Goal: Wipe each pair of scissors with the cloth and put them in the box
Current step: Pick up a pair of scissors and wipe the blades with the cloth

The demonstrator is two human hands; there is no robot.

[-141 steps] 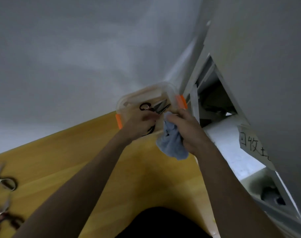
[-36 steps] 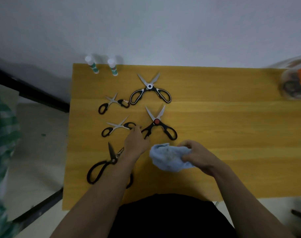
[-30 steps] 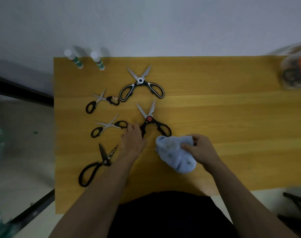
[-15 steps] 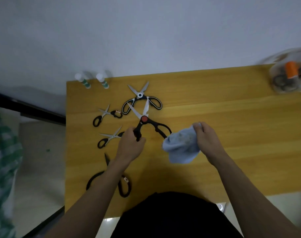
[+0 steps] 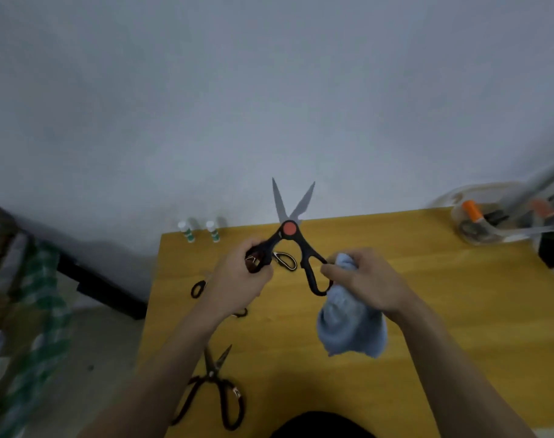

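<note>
Scissors upright, open blades pointing up, L hand gripping.

bare tabletop toward box, scissors cluttering left

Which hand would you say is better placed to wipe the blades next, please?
Probably the right hand: it holds the cloth beside the raised scissors, whose open blades are bare. The left hand grips one handle, steadying them.
</note>
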